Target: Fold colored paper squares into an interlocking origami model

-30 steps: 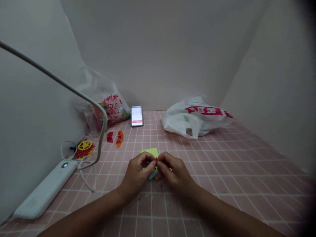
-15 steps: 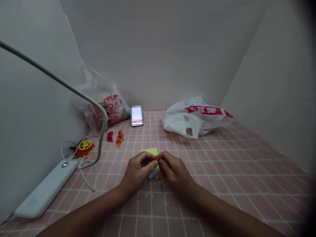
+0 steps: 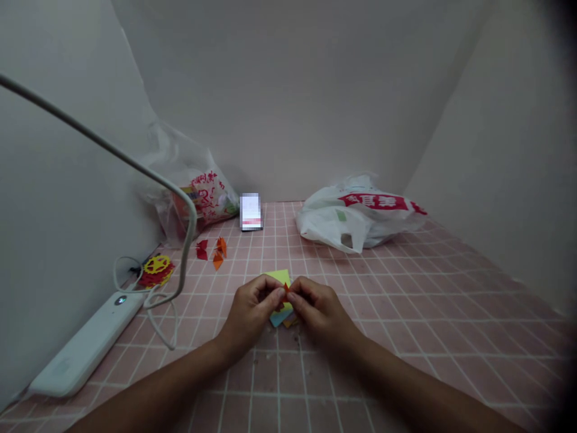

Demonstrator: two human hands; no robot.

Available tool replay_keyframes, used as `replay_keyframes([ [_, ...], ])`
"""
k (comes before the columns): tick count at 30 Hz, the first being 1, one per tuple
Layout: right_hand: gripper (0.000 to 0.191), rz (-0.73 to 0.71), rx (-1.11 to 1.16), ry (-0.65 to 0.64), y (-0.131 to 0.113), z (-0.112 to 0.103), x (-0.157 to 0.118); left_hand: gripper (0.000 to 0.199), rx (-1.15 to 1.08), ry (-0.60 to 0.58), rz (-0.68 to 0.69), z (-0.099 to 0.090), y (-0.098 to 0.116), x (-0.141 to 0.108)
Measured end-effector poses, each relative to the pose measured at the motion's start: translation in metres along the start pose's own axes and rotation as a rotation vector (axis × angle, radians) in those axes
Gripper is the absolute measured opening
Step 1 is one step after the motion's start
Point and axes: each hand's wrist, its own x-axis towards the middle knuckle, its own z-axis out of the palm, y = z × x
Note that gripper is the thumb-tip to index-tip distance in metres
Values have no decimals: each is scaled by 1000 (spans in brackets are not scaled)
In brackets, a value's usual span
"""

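1. Left hand (image 3: 255, 308): thumb and forefinger pinched together on a small folded orange paper (image 3: 286, 291); remaining fingers curled in.
2. Right hand (image 3: 323, 308): thumb and forefinger likewise closed on the same paper, from its right side. Fold details too small to tell.
3. Position of folded orange paper: raised between the fingertips of both hands, well in from the left and right edges of the table (image 3: 419, 325).
4. Beneath the hands: yellow sheet (image 3: 280, 275), with blue paper (image 3: 281, 319) showing at its near side; partly hidden.
5. Toward the table's far left corner: one red folded piece (image 3: 202, 249) and two orange folded pieces (image 3: 218, 260), near one another.
6. Table's left edge: white power strip (image 3: 85, 346); yellow gear-shaped piece (image 3: 157, 264) on red ones, just beyond its far end.
7. Table's far edge: phone (image 3: 251, 210), upright, between a clear bag (image 3: 211, 198) and a white bag (image 3: 333, 219).
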Motion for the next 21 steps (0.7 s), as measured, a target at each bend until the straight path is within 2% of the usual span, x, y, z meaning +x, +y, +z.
replay_keyframes([
  [5,20,-61,-81,73,0,1,-4,24,62,-72,6,0,1,-1],
  [10,22,-78,-65,70,1,3,-6,25,335,-19,178,-1,4,-5],
  [12,22,-80,-80,64,1,2,-6,23,384,-13,207,-1,4,-5],
  [21,21,-100,-78,-80,0,0,-2,23,293,-75,196,-1,4,-3],
])
